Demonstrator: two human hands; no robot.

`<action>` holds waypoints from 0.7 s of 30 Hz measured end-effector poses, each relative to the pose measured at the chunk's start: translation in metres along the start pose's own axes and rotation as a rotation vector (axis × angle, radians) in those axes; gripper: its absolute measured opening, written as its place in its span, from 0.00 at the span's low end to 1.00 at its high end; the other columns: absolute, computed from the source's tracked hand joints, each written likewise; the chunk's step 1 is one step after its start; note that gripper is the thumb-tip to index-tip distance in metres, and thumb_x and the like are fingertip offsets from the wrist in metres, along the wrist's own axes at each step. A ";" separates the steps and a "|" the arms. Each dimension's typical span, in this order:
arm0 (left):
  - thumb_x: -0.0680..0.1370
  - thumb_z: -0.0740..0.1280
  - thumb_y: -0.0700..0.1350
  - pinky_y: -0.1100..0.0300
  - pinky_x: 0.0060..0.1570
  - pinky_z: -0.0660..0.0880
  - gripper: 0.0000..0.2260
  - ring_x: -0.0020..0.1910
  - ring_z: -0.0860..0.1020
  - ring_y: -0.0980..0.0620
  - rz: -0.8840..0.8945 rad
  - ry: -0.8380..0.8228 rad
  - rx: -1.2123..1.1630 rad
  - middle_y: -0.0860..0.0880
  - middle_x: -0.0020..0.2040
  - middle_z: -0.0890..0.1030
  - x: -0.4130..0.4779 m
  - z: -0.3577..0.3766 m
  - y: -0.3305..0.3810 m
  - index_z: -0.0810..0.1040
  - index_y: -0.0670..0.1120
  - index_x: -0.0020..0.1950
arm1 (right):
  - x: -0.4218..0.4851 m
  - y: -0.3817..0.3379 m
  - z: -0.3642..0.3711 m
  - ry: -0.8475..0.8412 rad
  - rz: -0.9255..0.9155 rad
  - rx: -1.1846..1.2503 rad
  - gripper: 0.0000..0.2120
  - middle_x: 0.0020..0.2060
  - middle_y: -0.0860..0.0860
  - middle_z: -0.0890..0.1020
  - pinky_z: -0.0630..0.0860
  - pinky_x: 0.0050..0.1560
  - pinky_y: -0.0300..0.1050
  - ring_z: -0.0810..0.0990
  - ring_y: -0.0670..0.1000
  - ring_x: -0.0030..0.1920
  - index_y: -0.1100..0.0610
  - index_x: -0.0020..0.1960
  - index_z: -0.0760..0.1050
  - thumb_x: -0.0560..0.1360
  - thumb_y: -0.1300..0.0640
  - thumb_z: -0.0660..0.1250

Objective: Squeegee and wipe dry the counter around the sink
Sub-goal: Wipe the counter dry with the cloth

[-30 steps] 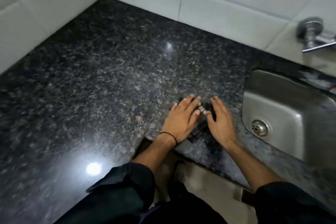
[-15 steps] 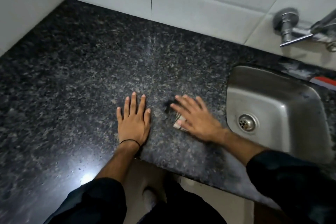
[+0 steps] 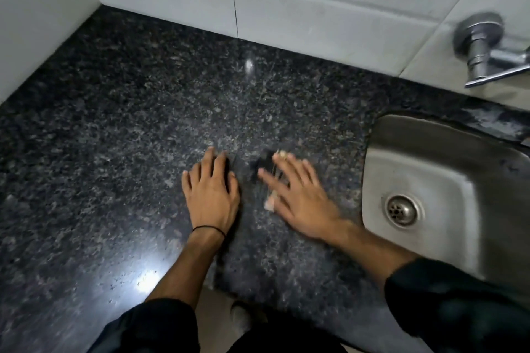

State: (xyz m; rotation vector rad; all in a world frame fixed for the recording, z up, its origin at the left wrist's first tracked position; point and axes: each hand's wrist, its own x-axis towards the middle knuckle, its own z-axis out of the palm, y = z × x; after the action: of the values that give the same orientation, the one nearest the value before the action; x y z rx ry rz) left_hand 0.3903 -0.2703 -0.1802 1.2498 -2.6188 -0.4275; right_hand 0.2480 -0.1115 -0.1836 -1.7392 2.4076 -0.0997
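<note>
Black-speckled granite counter [image 3: 114, 152] left of the steel sink [image 3: 415, 157]: a dark, blurred cloth [image 3: 262, 165] lies under the right hand [image 3: 298, 195], whose fingers are straight and spread, pressing it flat. Just beside it the left hand [image 3: 212, 189] rests on the stone, fingers straight and together.

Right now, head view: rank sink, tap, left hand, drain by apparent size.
1. sink
2-3. left hand and tap: look alike, and the tap is cut off by the frame edge, so unranked
4. drain
</note>
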 end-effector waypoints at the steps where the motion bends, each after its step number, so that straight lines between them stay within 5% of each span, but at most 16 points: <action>1: 0.81 0.59 0.51 0.40 0.72 0.57 0.20 0.72 0.64 0.43 0.015 -0.013 -0.008 0.49 0.78 0.61 0.007 0.004 0.008 0.66 0.51 0.74 | -0.011 0.005 -0.003 -0.054 -0.085 0.004 0.26 0.80 0.52 0.50 0.44 0.78 0.56 0.46 0.55 0.80 0.42 0.80 0.50 0.83 0.41 0.49; 5: 0.83 0.51 0.56 0.40 0.75 0.50 0.23 0.79 0.51 0.47 0.102 -0.140 -0.001 0.54 0.81 0.50 0.022 0.029 0.033 0.55 0.57 0.79 | -0.014 0.082 -0.021 -0.095 -0.157 -0.062 0.29 0.80 0.48 0.46 0.42 0.78 0.52 0.42 0.51 0.80 0.40 0.79 0.48 0.81 0.34 0.49; 8: 0.83 0.45 0.58 0.39 0.76 0.46 0.25 0.80 0.47 0.48 0.100 -0.169 0.083 0.54 0.81 0.47 0.021 0.042 0.037 0.49 0.58 0.80 | 0.016 0.153 -0.036 -0.071 0.058 -0.055 0.35 0.80 0.50 0.48 0.50 0.77 0.61 0.46 0.55 0.80 0.40 0.79 0.49 0.76 0.28 0.47; 11: 0.83 0.45 0.58 0.40 0.76 0.46 0.25 0.80 0.47 0.49 0.088 -0.166 0.105 0.54 0.81 0.47 0.021 0.044 0.038 0.48 0.58 0.80 | 0.067 0.193 -0.049 -0.009 0.327 0.050 0.37 0.80 0.51 0.49 0.46 0.77 0.62 0.46 0.57 0.79 0.41 0.79 0.52 0.75 0.26 0.48; 13: 0.83 0.46 0.58 0.39 0.76 0.47 0.25 0.80 0.48 0.48 0.091 -0.158 0.111 0.54 0.81 0.48 0.021 0.043 0.039 0.49 0.58 0.80 | 0.103 0.195 -0.051 0.038 0.440 0.093 0.32 0.79 0.54 0.51 0.46 0.76 0.61 0.48 0.60 0.79 0.44 0.78 0.55 0.78 0.33 0.53; 17: 0.83 0.45 0.58 0.38 0.76 0.47 0.25 0.80 0.47 0.49 0.089 -0.168 0.126 0.54 0.81 0.47 0.021 0.045 0.038 0.47 0.58 0.80 | 0.141 0.160 -0.053 0.147 0.559 -0.097 0.19 0.70 0.64 0.67 0.64 0.68 0.65 0.66 0.68 0.68 0.56 0.69 0.66 0.78 0.56 0.60; 21: 0.83 0.44 0.59 0.40 0.76 0.45 0.25 0.80 0.44 0.50 0.084 -0.181 0.111 0.55 0.81 0.44 0.021 0.043 0.039 0.45 0.59 0.80 | 0.128 0.122 -0.067 0.174 0.308 -0.010 0.25 0.58 0.61 0.76 0.73 0.55 0.57 0.77 0.64 0.55 0.57 0.66 0.67 0.70 0.67 0.66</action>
State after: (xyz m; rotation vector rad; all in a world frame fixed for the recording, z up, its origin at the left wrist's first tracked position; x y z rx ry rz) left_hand 0.3358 -0.2559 -0.2055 1.1784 -2.8717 -0.4023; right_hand 0.0828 -0.1969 -0.1488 -1.3936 2.7731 -0.2066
